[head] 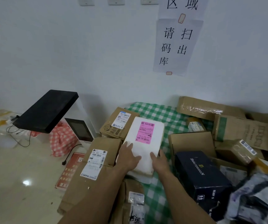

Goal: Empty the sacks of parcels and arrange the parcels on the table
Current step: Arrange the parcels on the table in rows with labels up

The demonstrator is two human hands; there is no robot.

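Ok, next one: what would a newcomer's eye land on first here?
The white foam box with its pink label, at centre among brown cartons, left hand flat on top and right hand gripping its near corner. Then the navy Benlydesign box to its right, and the paper signs on the wall above.

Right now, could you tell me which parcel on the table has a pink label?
The white box touched by the left hand and right hand; the brown cartons around it carry white labels.
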